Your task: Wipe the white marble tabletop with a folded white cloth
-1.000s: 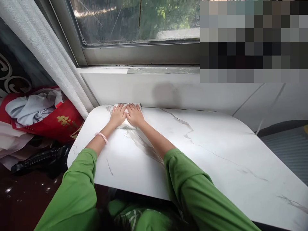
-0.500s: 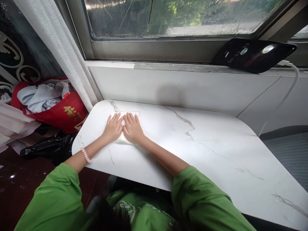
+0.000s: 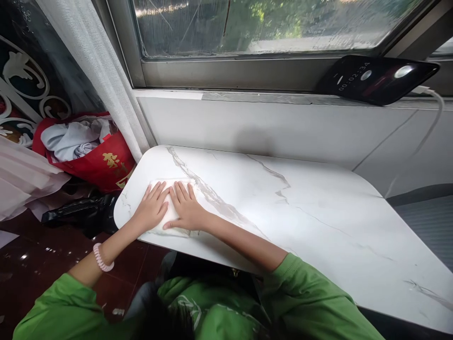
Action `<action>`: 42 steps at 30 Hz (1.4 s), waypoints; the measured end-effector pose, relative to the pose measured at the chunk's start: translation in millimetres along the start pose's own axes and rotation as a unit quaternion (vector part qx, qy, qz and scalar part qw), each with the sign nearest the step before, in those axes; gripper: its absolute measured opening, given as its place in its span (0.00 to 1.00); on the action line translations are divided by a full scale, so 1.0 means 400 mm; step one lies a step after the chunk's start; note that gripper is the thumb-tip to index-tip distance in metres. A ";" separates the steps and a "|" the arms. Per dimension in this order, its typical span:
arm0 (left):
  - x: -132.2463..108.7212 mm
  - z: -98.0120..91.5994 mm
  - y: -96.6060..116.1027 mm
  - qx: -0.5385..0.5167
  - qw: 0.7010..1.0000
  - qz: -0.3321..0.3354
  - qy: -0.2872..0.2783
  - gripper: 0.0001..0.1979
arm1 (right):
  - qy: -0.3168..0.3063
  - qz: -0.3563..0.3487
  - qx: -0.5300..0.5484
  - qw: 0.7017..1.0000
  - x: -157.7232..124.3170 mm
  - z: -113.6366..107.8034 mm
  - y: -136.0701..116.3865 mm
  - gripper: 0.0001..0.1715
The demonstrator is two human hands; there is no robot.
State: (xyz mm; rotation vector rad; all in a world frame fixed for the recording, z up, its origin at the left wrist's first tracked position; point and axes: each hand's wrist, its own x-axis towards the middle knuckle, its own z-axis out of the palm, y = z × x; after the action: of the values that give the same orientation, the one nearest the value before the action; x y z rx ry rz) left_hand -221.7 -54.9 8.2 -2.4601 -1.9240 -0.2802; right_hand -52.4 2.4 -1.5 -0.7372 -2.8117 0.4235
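Note:
A white cloth [image 3: 170, 208] lies flat on the white marble table [image 3: 300, 212], near its left front corner. My left hand [image 3: 151, 209] presses on the cloth's left part with fingers stretched out flat. My right hand [image 3: 186, 208] lies beside it on the cloth's right part, fingers also flat and spread. The two hands nearly touch. A pink coil band sits on my left wrist, and both arms wear green sleeves.
A dark phone [image 3: 375, 78] with a white cable [image 3: 430, 125] leans on the window sill at the upper right. A white curtain [image 3: 95, 71] hangs at the left. On the dark floor stand a red bag [image 3: 106, 163] with grey clothes and a black bag [image 3: 81, 215].
Both hands have slid the cloth from the table's far edge by the wall toward me, to the left front corner. The view has shifted, so the table sits further right.

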 end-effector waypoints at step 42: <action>0.406 0.038 -0.332 0.010 0.999 -0.029 -0.020 0.26 | 0.042 0.138 0.011 0.989 0.417 -0.006 0.221 0.75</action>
State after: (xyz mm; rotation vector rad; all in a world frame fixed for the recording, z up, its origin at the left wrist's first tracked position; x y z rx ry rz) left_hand -309.9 135.8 2.5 -2.4187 -2.0072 -0.2119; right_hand -154.9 161.0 -7.4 -1.1193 -2.6306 0.4542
